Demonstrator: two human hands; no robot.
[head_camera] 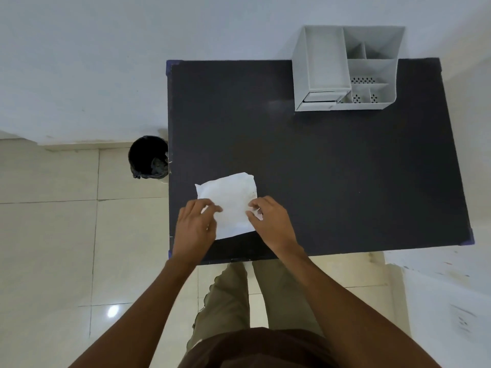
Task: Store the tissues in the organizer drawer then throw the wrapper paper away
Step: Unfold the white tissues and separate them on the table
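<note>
Both hands (195, 224) (269, 221) on the tissue pack's (228, 201) near corners

On the table (345, 181) sit one tissue packet (228, 200) and one organizer (345, 70); beside it, one bin (147, 156); two hands.

no readable text, label, brand or number shows on anything in view.

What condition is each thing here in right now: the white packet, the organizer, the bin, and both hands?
Tissue packet: flat on the table, still wrapped.
Organizer: upright, compartments empty.
Organizer drawer: closed.
Bin: open, black liner, on the floor.
Left hand: pinching the packet's edge.
Right hand: pinching the opposite edge.
</note>
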